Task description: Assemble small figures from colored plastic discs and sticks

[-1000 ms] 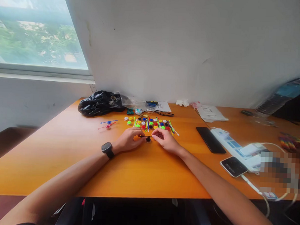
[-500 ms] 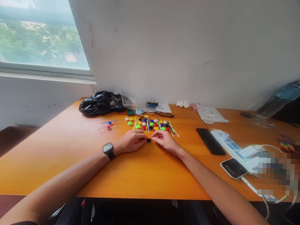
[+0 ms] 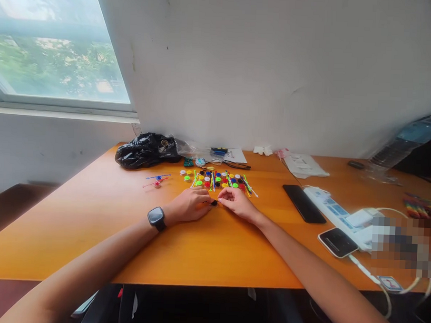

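Note:
Near the middle of the table, my left hand [image 3: 192, 203] pinches a small black round piece [image 3: 214, 203] between thumb and fingers. From the other side my right hand [image 3: 237, 201] has its thumb and fingertips closed at the edge of the same piece. Just beyond the hands lie several coloured round plastic discs [image 3: 207, 184] in rows, with thin arrow-shaped sticks [image 3: 250, 186] in green, white, yellow, blue and red among them. Off to the left sit a blue arrow spinner [image 3: 158, 177] and a red arrow spinner [image 3: 157, 184], each a disc with an arrow across it.
A black plastic bag [image 3: 144, 151] rests at the back left, beside clear wrapping and papers [image 3: 236, 155]. On the right are a black phone [image 3: 303, 203], a white power strip [image 3: 333, 208], a white-framed device [image 3: 338, 242] and cables. A large bottle [image 3: 405, 143] lies farther back.
Both hands stay almost in place around the black piece, which appears slightly tilted compared with before. The whole view has shifted a little.

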Demonstrator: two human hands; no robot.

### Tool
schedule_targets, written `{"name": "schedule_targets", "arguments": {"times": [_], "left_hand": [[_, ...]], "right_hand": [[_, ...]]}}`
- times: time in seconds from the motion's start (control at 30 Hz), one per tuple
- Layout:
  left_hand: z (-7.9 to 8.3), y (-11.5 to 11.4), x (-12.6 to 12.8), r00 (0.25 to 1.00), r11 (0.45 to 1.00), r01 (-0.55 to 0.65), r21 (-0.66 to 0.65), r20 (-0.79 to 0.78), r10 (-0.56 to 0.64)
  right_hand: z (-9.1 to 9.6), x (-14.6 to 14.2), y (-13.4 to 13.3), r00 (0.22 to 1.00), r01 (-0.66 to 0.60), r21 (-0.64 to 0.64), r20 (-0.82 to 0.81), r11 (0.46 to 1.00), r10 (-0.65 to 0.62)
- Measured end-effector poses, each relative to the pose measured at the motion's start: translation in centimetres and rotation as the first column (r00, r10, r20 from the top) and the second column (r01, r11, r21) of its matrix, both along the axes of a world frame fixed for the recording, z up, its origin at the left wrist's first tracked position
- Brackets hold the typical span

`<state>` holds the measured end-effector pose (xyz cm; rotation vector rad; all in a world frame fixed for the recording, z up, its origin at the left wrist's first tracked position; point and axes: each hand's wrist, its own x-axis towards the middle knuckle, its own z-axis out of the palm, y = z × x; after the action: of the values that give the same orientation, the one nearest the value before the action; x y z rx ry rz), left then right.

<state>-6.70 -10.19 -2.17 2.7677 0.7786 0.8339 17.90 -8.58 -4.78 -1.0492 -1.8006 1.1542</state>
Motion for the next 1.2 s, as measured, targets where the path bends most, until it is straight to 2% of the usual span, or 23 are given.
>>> {"name": "schedule_targets", "arguments": {"times": [0.2, 0.33, 0.5, 0.63, 0.7, 0.87, 0.97, 1.07, 1.2], "left_hand": [[-0.4, -0.2, 0.5, 0.998, 0.997, -0.045, 0.058, -0.03, 0.047], [-0.5, -0.4, 0.3, 0.995, 0.991, -0.095, 0.099, 0.002, 0.095], [0.1, -0.4, -0.2, 0.962, 0.968, -0.237, 0.079, 0.156, 0.223], [0.3, 0.0, -0.7, 0.931, 0.955, -0.295, 0.033, 0.234, 0.28], [0.3, 0.1, -0.9, 0.923, 0.95, -0.311, 0.021, 0.247, 0.296], [0.2, 0.1, -0.8, 0.939, 0.967, -0.255, 0.0, 0.239, 0.248], [0.4, 0.0, -0.7, 0.966, 0.985, -0.173, -0.005, 0.195, 0.171], [0.5, -0.1, -0.7, 0.991, 0.998, -0.056, 0.005, 0.119, 0.055], [0.4, -0.3, -0.7, 0.998, 1.0, 0.022, 0.004, 0.059, -0.022]], "right_hand": [[-0.5, -0.1, 0.1, 0.999, 0.007, 0.05, 0.043, 0.999, -0.01], [-0.3, 0.1, 0.0, 0.987, 0.137, 0.124, 0.064, 0.983, -0.145], [1.3, 0.5, -0.7, 0.947, 0.291, 0.222, 0.074, 0.93, -0.314], [2.1, 0.5, -1.1, 0.972, 0.222, 0.001, 0.083, 0.975, -0.221], [2.1, 0.6, -1.0, 0.977, 0.209, -0.018, 0.053, 0.978, -0.208], [1.7, 1.1, -0.2, 0.962, 0.269, 0.093, 0.022, 0.958, -0.272], [1.2, 1.1, -0.2, 0.955, 0.256, 0.207, 0.097, 0.944, -0.28], [1.0, 0.8, -0.7, 0.931, 0.231, 0.352, 0.191, 0.907, -0.311], [1.4, 0.2, -1.6, 0.907, 0.2, 0.431, 0.258, 0.88, -0.333]]}}
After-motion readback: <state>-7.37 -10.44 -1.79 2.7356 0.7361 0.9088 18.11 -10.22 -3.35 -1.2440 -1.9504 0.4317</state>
